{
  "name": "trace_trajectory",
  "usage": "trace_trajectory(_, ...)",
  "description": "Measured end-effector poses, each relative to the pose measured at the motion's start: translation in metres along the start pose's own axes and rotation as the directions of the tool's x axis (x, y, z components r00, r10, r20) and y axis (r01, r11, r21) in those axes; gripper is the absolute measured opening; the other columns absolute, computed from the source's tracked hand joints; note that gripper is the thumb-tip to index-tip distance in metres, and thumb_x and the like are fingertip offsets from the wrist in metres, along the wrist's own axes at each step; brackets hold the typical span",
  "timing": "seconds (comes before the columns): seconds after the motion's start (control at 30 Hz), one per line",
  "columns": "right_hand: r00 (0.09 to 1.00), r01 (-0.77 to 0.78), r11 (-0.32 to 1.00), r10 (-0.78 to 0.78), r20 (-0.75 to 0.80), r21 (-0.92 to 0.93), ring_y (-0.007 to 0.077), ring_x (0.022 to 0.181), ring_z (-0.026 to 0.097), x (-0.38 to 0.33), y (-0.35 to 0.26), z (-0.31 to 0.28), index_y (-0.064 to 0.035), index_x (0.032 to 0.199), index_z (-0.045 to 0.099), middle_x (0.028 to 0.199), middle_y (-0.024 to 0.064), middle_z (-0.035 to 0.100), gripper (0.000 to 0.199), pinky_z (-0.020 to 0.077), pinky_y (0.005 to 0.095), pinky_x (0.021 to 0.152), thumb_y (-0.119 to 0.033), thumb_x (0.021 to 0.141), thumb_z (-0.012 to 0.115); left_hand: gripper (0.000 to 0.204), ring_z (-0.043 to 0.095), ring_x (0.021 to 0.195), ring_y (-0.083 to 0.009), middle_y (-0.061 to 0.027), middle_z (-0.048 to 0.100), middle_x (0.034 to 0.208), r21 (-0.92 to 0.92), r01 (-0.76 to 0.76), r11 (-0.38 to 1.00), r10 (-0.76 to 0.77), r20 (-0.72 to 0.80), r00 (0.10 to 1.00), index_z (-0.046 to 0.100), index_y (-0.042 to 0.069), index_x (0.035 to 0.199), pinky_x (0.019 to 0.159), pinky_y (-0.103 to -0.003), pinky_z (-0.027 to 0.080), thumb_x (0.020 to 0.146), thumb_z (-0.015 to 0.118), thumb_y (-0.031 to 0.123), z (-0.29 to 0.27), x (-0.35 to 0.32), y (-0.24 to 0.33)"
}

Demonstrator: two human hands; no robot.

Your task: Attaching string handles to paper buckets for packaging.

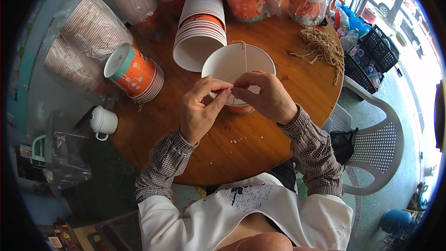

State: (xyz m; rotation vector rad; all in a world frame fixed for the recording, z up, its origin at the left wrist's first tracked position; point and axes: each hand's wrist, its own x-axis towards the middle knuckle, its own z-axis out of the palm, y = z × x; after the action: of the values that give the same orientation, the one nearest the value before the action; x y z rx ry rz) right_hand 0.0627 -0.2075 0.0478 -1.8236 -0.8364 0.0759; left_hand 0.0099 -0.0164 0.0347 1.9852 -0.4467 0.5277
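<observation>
A white-lined paper bucket [223, 62] with an orange outside stands upright in front of me, its mouth facing up. A thin tan string [245, 58] comes over its far rim and runs down across the opening toward my fingers. Over the bucket's near rim, my left hand [202, 107] pinches with thumb and forefinger; what lies between those tips is too small to make out. My right hand [269, 90] pinches at the string, its fingertips meeting those of the left. Small pink and white bits [239, 140] are scattered on the wooden table [195, 162] below my hands.
Stacked paper buckets [200, 49] lie tilted behind the bucket; another stack [134, 72] is upside down at left. Bagged stacks [93, 28] line the back. A tangle of string [320, 49] lies right. A white mug [103, 122] stands left, a plastic chair [378, 139] right.
</observation>
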Motion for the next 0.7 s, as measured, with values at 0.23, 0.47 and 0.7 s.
trace_trajectory(0.23, 0.994, 0.058, 0.997, -0.052, -0.092, 0.057, 0.0232, 0.080, 0.063, -0.003, 0.008, 0.004, -0.0013, 0.089, 0.066, 0.083, 0.0096, 0.066, 0.012, 0.0493, 0.0351, 0.074, -0.012, 0.083, 0.066, 0.008, 0.060, 0.079, -0.0072, -0.0033, 0.065, 0.092, -0.174, 0.086, 0.981, -0.088, -0.005, 0.996, 0.065, -0.001, 0.098, 0.078, -0.021, 0.049, 0.090, 0.062, -0.001, 0.005, -0.001, 0.003)
trace_trajectory(0.47, 0.977, 0.132, 0.981, -0.104, -0.186, 0.145, 0.0243, 0.084, 0.061, -0.004, 0.009, 0.014, -0.0031, 0.089, 0.062, 0.083, 0.0081, 0.065, 0.010, 0.0465, 0.0365, 0.081, -0.008, 0.082, 0.068, 0.009, 0.061, 0.074, -0.0064, -0.0041, 0.066, 0.092, -0.065, 0.072, 0.995, -0.075, -0.048, 0.996, 0.066, 0.002, 0.097, 0.066, -0.021, 0.050, 0.089, 0.066, 0.004, 0.004, -0.002, 0.003)
trace_trajectory(0.7, 0.890, 0.342, 0.919, -0.384, -0.246, -0.197, 0.0293, 0.090, 0.058, -0.007, 0.014, 0.018, -0.0054, 0.090, 0.060, 0.087, 0.0089, 0.063, 0.012, 0.0434, 0.0378, 0.087, -0.003, 0.080, 0.066, 0.017, 0.062, 0.075, -0.0067, -0.0032, 0.067, 0.088, -0.406, 0.285, 0.868, -0.304, 0.018, 0.952, 0.063, -0.002, 0.102, 0.069, -0.020, 0.052, 0.090, 0.067, 0.010, 0.004, 0.001, 0.006)
